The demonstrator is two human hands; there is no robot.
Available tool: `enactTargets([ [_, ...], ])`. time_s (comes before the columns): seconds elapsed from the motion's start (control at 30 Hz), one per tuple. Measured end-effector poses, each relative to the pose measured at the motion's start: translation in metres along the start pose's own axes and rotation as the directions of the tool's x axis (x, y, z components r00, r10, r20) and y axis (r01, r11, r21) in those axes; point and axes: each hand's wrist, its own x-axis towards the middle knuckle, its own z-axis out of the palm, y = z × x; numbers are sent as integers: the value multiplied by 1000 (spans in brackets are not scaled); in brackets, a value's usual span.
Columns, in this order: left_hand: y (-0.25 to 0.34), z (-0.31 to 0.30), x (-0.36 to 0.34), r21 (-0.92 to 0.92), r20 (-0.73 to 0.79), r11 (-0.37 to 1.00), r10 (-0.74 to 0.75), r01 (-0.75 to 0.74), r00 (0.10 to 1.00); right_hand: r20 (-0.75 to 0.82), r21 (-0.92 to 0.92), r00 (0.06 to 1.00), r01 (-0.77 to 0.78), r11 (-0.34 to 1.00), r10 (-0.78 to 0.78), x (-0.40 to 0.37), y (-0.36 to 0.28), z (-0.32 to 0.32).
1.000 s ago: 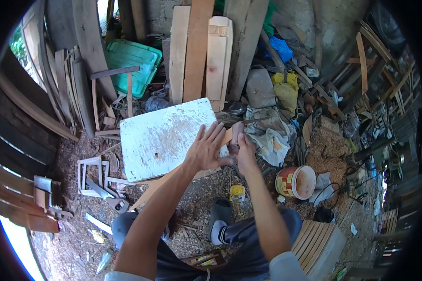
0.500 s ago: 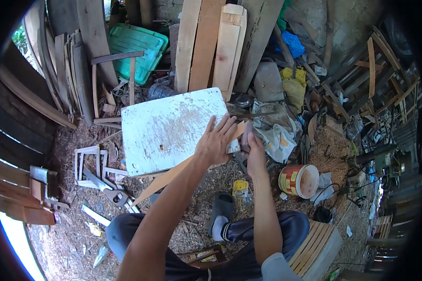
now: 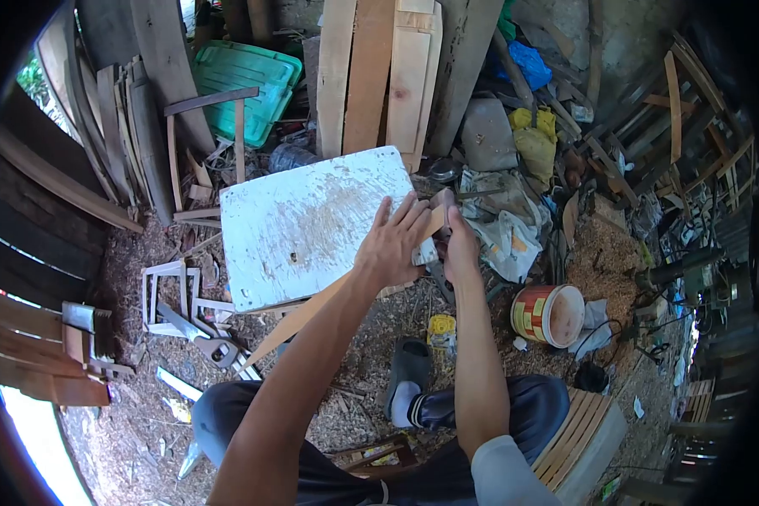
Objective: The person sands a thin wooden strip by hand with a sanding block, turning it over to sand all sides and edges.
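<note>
A long thin wooden strip [image 3: 299, 319] slants from near my left knee up across the right edge of a white scuffed board [image 3: 312, 221]. My left hand [image 3: 388, 246] lies on the strip close to its upper end, fingers stretched and spread, pressing it against the board. My right hand [image 3: 461, 244] is closed around a small grey-brown block [image 3: 441, 200] at that upper end. The block appears to touch the strip's tip. My right palm hides part of the block, and my left forearm covers part of the strip.
A handsaw [image 3: 215, 347] and a pale wooden frame [image 3: 169, 295] lie on the shaving-strewn floor at left. At right are a paint bucket [image 3: 548, 314] and a heap of shavings [image 3: 605, 261]. Planks [image 3: 369, 76] and a green plastic lid [image 3: 249, 84] lean behind.
My right hand and the block have shifted slightly up relative to the strip's end. My left hand stays on the strip. The whole view has moved a little.
</note>
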Motion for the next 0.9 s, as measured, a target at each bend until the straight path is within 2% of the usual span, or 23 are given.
enactTargets([
  [0.1, 0, 2, 1, -3, -9, 1000, -3, 3, 1000, 50, -253, 975, 220, 942, -215, -21, -8, 4],
  [0.13, -1, 0, 2, 6, -21, 1000, 4, -3, 1000, 60, -251, 974, 228, 941, -220, -26, -5, 4],
  [0.2, -3, -2, 3, -13, -25, 1000, -10, 9, 1000, -28, -520, 951, 249, 817, -307, -30, 0, 3],
  [0.23, -3, -2, 3, -5, -18, 1000, -7, 7, 1000, 10, -482, 926, 335, 810, -377, -18, -2, 8],
  [0.27, -1, -1, 2, 1, -7, 1000, -3, 3, 1000, 4, -483, 928, 328, 812, -372, -8, -5, 9],
  [0.33, -2, 1, 3, 12, -5, 1000, 4, -4, 1000, 12, -403, 973, 215, 890, -230, 9, -14, 8],
  [0.4, -2, 2, 1, 16, -40, 1000, 11, -11, 999, 30, -427, 975, 212, 879, -221, -4, -17, 6],
  [0.47, -1, 1, 1, 11, -34, 1000, 10, -10, 999, 13, -523, 967, 224, 822, -255, -43, -26, 17],
  [0.5, -2, -1, 2, 5, -24, 1000, 11, -11, 1000, 55, -598, 925, 332, 729, -376, -46, -12, 8],
  [0.53, -4, -2, 5, 10, -36, 1000, 1, -1, 999, 72, -597, 923, 344, 725, -379, -34, -8, 7],
  [0.6, -3, -1, 3, 6, -20, 1000, 10, -10, 1000, 11, -430, 955, 271, 861, -296, -17, 0, -2],
  [0.63, -3, 0, 2, 3, -30, 1000, 18, -18, 999, 72, -432, 953, 295, 852, -294, -3, -7, -2],
  [0.67, -3, 0, 2, 3, -22, 1000, 18, -18, 1000, 69, -429, 955, 289, 856, -288, 6, -12, -2],
  [0.73, -3, 0, 2, -18, -38, 1000, 21, -21, 999, -3, -336, 999, 41, 941, -45, 11, -18, -2],
  [0.77, -4, 2, 2, -26, -41, 999, 21, -22, 999, 15, -306, 991, 129, 943, -131, 5, -10, -5],
  [0.8, -4, 2, 2, -25, -49, 999, 19, -20, 999, 21, -309, 991, 135, 942, -136, -7, -4, -6],
  [0.9, -3, -4, 3, -5, 6, 1000, 5, -5, 1000, -96, -266, 966, 206, 942, -238, -37, 10, -2],
])
